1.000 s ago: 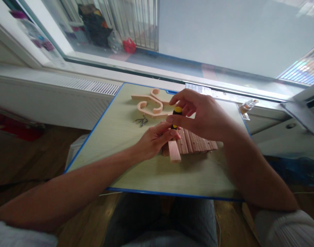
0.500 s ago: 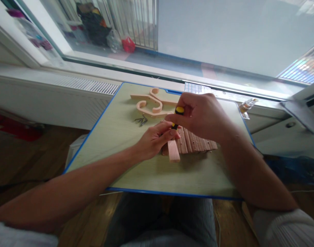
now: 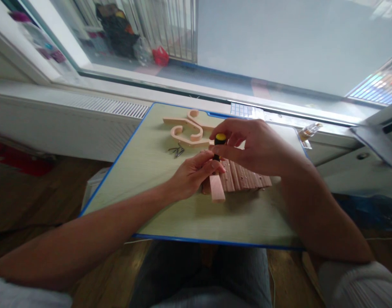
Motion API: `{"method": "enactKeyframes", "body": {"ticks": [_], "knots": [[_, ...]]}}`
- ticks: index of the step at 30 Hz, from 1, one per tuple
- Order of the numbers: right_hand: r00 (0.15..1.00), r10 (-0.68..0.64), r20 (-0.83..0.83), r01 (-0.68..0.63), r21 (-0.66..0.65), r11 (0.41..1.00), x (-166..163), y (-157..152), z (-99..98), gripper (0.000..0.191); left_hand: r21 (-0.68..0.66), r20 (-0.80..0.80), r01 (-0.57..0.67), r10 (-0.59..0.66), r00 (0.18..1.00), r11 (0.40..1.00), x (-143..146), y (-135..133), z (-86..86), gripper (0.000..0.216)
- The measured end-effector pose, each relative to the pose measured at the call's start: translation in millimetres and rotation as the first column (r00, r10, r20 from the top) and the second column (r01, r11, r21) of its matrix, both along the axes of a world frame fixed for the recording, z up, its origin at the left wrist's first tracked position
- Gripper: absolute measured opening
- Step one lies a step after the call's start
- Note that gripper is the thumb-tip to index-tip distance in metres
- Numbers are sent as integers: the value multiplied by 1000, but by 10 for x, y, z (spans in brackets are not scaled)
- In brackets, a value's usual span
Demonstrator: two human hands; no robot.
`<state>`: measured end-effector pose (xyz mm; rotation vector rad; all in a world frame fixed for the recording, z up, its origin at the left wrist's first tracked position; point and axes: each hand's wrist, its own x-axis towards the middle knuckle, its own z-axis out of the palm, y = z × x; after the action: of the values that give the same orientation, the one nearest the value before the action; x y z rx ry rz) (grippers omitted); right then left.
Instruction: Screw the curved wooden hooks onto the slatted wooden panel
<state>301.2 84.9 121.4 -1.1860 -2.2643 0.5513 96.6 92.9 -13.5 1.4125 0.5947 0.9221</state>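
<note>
A screwdriver (image 3: 220,139) with a yellow and black handle stands nearly upright over a pale wooden strip (image 3: 218,190). My right hand (image 3: 253,145) has its thumb and fingers around the handle from the right. Closed below it, my left hand (image 3: 194,173) grips the strip close to the screwdriver's lower end; the tip is hidden by the fingers. Under the strip lies a ribbed brown wooden panel (image 3: 244,177) with small holes. Beyond my hands are curved wooden hooks (image 3: 179,136). Several dark screws (image 3: 176,150) lie in a small heap left of them.
The table (image 3: 144,184) has a pale green top with a blue edge. A white radiator (image 3: 61,119) and a window sill are behind it. A clear bottle (image 3: 310,130) lies past the right back corner. My legs are under the front edge.
My right hand has shifted its grip on the screwdriver handle, its fingers loosening and turning. The handle stands slightly more upright. My left hand and the wooden strip have hardly moved.
</note>
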Motion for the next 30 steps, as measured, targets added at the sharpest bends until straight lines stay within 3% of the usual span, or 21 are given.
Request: {"method": "enactKeyframes", "body": {"ticks": [6,16,20,26,30], "knots": [[998,-53,40,51,64,997,-50,7,-30,19,-4,13,16,-16,1000,1000,12,-11,42,46],[961,-259,93,238,196,951,-131,43,-137,36,88,-83,-5,12,996,996,-29,39,-113,48],[974,-217,61,205,168,964,-106,40,-120,39,60,-88,-8,13,996,998,-24,32,-108,49],[1000,-24,-4,24,14,1000,-39,-7,11,22,35,-24,-18,19,1000,999,2,-9,-32,46],[998,-58,31,56,58,997,-52,-34,33,17,80,-83,-12,18,996,997,-25,8,-42,45]]}}
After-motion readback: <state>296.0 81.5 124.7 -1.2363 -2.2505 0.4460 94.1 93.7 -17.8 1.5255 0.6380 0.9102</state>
